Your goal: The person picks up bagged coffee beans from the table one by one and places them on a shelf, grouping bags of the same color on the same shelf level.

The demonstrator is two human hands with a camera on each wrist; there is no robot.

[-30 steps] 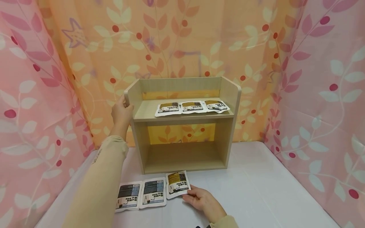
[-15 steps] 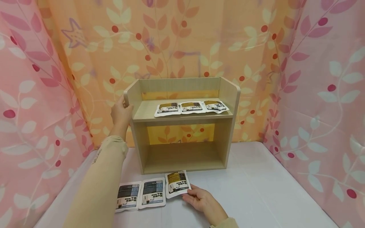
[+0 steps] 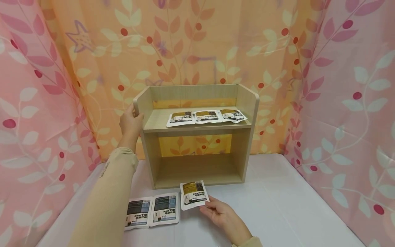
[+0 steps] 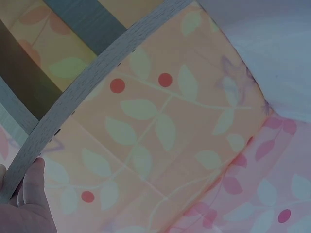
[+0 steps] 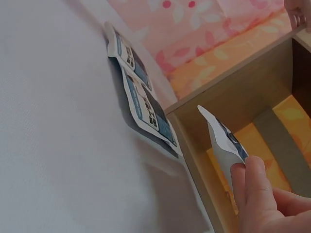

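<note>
Now right fingers (image 3: 207, 206) pinch the pouch (image 3: 193, 194).

Right hand (image 3: 223, 215) pinches a pouch (image 3: 193, 194) (brown-labelled) before the shelf (image 3: 197, 137).

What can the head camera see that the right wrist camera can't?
Only the head view shows the three packets on the upper shelf, the left hand gripping the shelf unit's side panel, and the whole right hand.

Only the right wrist view shows the yellow-topped packet edge-on, lifted clear of the white table, pinched in the fingertips.

Both show that packet, the two blue packets lying flat, and the shelf unit's open lower compartment.
</note>
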